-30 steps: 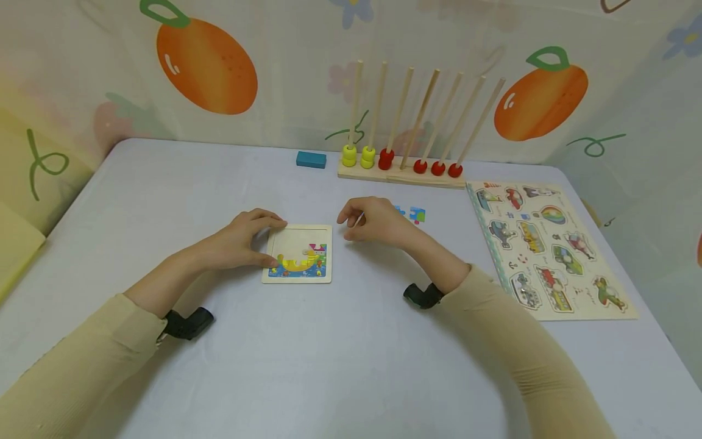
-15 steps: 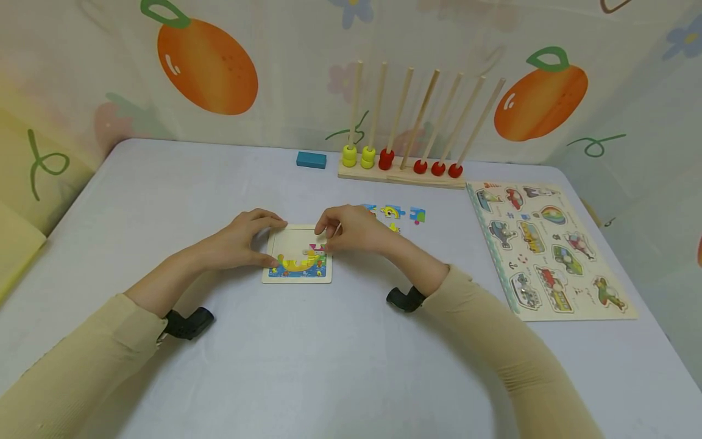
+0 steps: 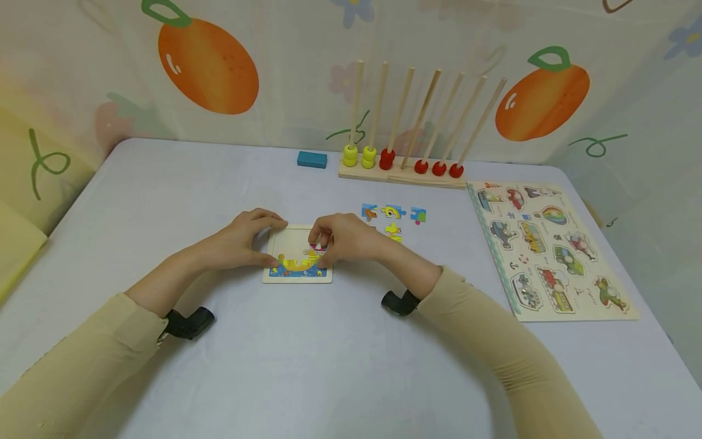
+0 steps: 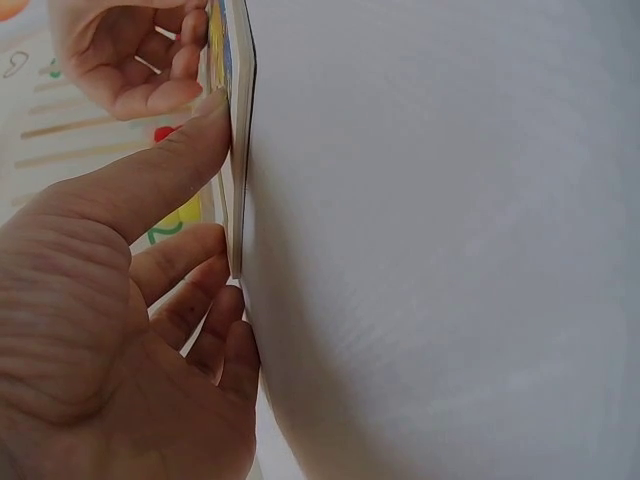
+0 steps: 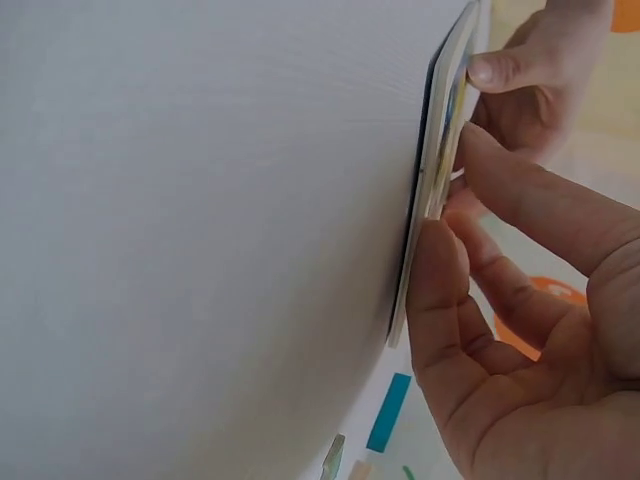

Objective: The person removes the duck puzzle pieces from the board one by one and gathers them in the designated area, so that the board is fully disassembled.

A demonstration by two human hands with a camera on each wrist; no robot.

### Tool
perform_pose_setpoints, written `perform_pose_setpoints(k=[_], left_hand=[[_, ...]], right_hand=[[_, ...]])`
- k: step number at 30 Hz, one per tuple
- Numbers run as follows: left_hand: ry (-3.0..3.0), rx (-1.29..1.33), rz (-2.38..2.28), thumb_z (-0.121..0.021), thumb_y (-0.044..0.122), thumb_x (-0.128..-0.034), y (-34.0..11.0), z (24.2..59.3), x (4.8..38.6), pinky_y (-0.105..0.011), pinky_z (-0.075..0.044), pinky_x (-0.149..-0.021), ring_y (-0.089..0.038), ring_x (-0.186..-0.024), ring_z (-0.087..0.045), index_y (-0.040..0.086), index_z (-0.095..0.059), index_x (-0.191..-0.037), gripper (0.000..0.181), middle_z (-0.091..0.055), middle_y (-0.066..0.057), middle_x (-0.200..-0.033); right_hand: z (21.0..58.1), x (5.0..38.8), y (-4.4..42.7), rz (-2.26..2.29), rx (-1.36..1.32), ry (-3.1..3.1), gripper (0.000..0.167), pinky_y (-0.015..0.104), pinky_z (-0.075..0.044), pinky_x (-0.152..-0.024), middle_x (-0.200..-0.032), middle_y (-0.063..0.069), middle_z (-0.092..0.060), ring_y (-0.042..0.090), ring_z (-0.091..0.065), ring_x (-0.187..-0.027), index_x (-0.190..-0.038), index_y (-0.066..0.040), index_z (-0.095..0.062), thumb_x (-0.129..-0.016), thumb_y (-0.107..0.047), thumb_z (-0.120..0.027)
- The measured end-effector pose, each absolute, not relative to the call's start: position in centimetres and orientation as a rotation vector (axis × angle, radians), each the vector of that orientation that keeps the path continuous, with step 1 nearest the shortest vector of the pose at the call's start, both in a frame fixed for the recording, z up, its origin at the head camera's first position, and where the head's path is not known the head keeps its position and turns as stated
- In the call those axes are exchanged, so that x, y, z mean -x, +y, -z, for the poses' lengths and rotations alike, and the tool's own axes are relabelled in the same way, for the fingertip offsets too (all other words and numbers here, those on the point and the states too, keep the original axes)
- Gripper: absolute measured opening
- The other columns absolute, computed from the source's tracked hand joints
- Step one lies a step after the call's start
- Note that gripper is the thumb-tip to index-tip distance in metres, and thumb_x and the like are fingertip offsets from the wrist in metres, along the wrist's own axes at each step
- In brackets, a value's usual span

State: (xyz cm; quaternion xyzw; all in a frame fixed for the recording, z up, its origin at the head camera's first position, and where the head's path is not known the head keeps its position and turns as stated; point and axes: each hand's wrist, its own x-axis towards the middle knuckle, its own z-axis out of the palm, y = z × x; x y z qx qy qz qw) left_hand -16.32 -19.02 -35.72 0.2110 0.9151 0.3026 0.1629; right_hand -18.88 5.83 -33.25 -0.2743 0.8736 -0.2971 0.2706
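Observation:
A small square jigsaw puzzle board [image 3: 292, 234] lies on the white table, its lower part filled with yellow and blue picture pieces. My left hand [image 3: 236, 244] holds its left side, the thumb near the lower corner and the fingers at the upper one. In the left wrist view that thumb [image 4: 190, 165] lies along the board's edge. Over the board's right side, my right hand [image 3: 351, 239] has its thumb and curled fingers at a puzzle piece, which they largely hide. The right wrist view shows the right fingertips [image 5: 440, 250] against the board.
Several loose puzzle pieces [image 3: 392, 212] lie behind the right hand. Farther back stand a blue block [image 3: 312, 160] and a wooden peg rack [image 3: 403, 177] with yellow and red beads. A large picture puzzle board [image 3: 548, 256] lies to the right.
My right hand has moved left and slightly nearer, bringing a pinched puzzle piece from beside the board onto its right side. The loose pieces behind have come into view. My left hand stays put.

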Motion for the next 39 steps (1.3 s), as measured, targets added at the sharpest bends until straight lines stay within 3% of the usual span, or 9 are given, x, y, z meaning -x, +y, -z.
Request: perform_pose_setpoints(k=[7, 23, 31, 39], left_hand=[[2.607, -0.601, -0.871, -0.081, 0.022, -0.0803, -19.0, 35.7, 16.3, -0.065, -0.027, -0.115, -0.042, -0.141, -0.03, 0.006, -0.052, -0.139, 0.067, -0.041, -0.017, -0.148], [2.617, -0.624, -0.824, -0.079, 0.02, -0.0815, -18.6, 35.1, 16.1, -0.065, -0.029, -0.114, -0.043, -0.139, -0.032, 0.002, -0.051, -0.139, 0.067, -0.041, -0.02, -0.148], [2.694, -0.61, -0.733, -0.077, 0.035, -0.0836, -15.7, 35.8, 16.0, -0.06, -0.035, -0.114, -0.041, -0.137, -0.036, -0.001, -0.044, -0.144, 0.078, -0.04, -0.022, -0.147], [2.769, -0.585, -0.746, -0.078, 0.034, -0.0829, -13.5, 35.6, 15.2, -0.061, -0.035, -0.113, -0.047, -0.135, -0.037, -0.007, -0.047, -0.14, 0.077, -0.042, -0.026, -0.145]], right_hand=[[33.6, 18.9, 5.8, 0.764, 0.744, 2.361, 0.038, 0.019, -0.042, -0.068, -0.092, 0.003, -0.058, 0.014, -0.053, -0.076, -0.11, -0.01, -0.064, -0.077, -0.013, -0.084], [33.7, 18.8, 5.7, 0.759, 0.753, 2.379, 0.038, 0.017, -0.041, -0.066, -0.09, 0.003, -0.057, 0.013, -0.052, -0.075, -0.11, -0.009, -0.065, -0.077, -0.012, -0.084], [33.8, 18.8, 5.8, 0.729, 0.801, 2.398, 0.038, 0.017, -0.04, -0.066, -0.09, 0.003, -0.057, 0.013, -0.051, -0.074, -0.109, -0.009, -0.065, -0.077, -0.012, -0.084], [33.9, 19.0, 5.8, 0.73, 0.803, 2.391, 0.038, 0.019, -0.04, -0.067, -0.091, 0.003, -0.057, 0.015, -0.051, -0.078, -0.11, -0.01, -0.064, -0.077, -0.013, -0.084]])
